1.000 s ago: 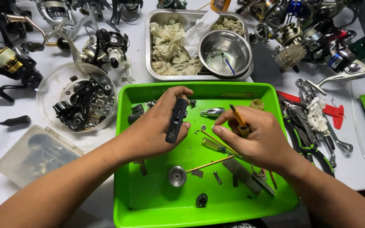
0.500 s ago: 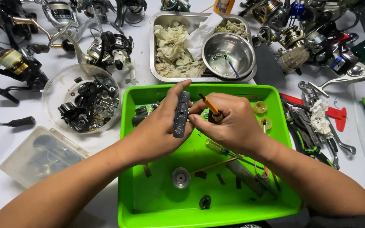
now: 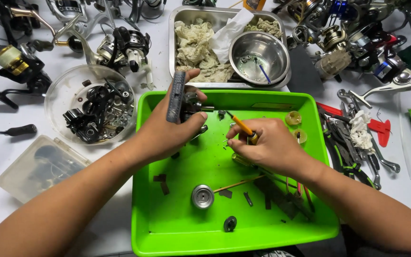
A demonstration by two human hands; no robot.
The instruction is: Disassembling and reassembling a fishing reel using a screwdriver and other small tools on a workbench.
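My left hand (image 3: 170,128) grips a dark fishing reel body (image 3: 181,102) above the far left part of a bright green tray (image 3: 167,228). My right hand (image 3: 267,145) holds a small orange-handled screwdriver (image 3: 241,126), its tip pointing left at the reel body's side. A silver spool (image 3: 202,196), a thin wooden stick (image 3: 236,183), a small black round part (image 3: 229,223) and several dark flat pieces lie on the tray floor in front of my hands.
A steel pan (image 3: 174,43) behind the tray holds rags and a steel bowl (image 3: 259,51). A clear round dish of dark reel parts (image 3: 92,110) sits left. Several fishing reels (image 3: 124,45) crowd the back. Pliers and tools (image 3: 353,138) lie right; a clear plastic box (image 3: 36,166) lies near left.
Both hands have moved toward the tray's far side. The reel body turned in my left hand, and the screwdriver tip swung from upward to point left against it.
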